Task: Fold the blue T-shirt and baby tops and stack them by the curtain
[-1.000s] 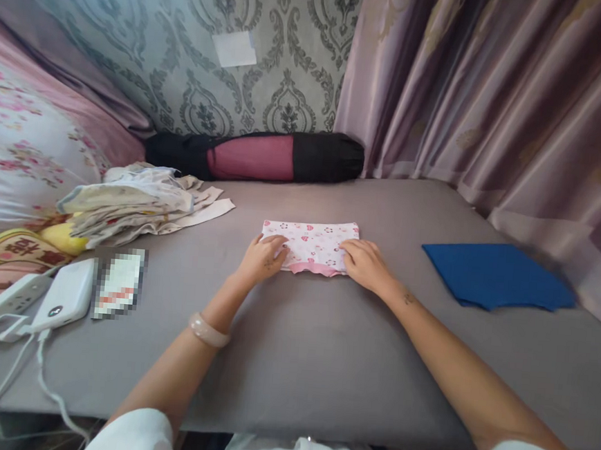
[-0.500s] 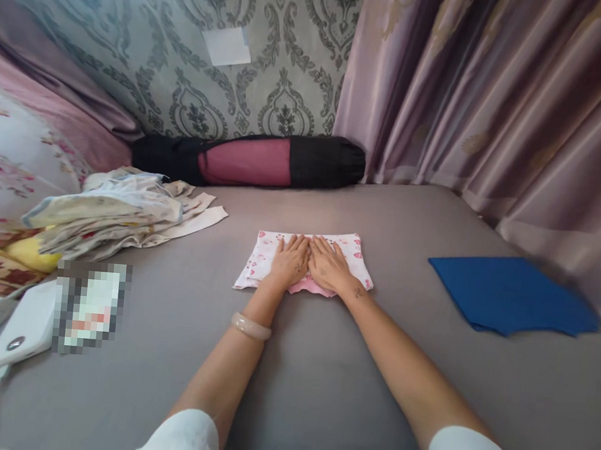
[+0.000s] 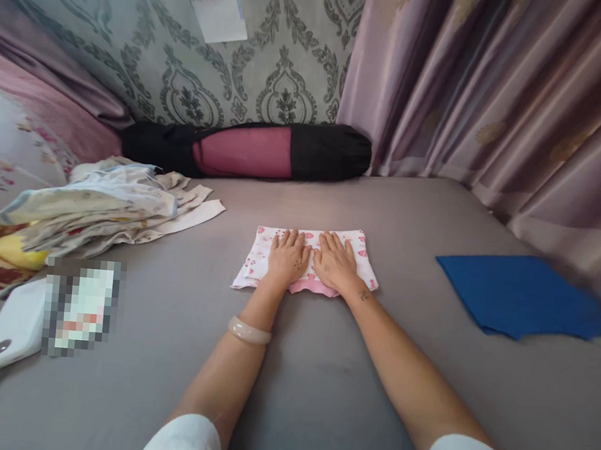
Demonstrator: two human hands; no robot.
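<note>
A folded white cloth garment [image 3: 262, 250] with a pink and red print lies on the grey sheet [image 3: 314, 378] in front of me. Pink fabric shows along its near edge. My left hand [image 3: 288, 257] rests flat on its left half, fingers stretched out and pointing away. On the right half lies my right hand [image 3: 336, 261], palm down and also open. A small gap separates the two hands, with printed cloth showing between them. The cloth under both palms is hidden. Neither hand grips anything.
A folded blue cloth [image 3: 524, 294] lies at the right. At the left are a pile of light clothes [image 3: 109, 203], a white power bank [image 3: 11, 327] with cables, and a blurred item [image 3: 86, 309]. A black and pink rolled bag [image 3: 244, 152] lies along the wall.
My hands have slid apart, the left slightly leftward and the right slightly rightward, still flat on the garment. The camera view has shifted a little.
</note>
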